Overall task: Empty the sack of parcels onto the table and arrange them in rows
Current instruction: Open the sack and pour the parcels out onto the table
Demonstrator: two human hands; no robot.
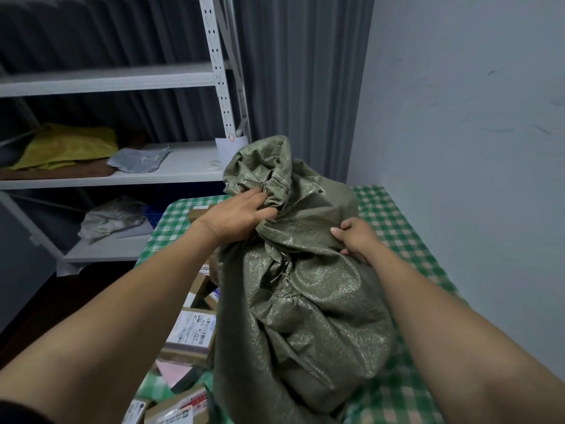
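The bench (394,215), spread with a green-and-white checked cloth, carries a bulky olive-green woven sack (305,301) standing about its middle. Left of the sack, brown cardboard parcels (198,289) lie heaped on the cloth. One white-labelled box (192,332) lies just beside the sack, with a flat pink packet (177,373) nearer than it. More labelled boxes (174,408) crowd the near edge.
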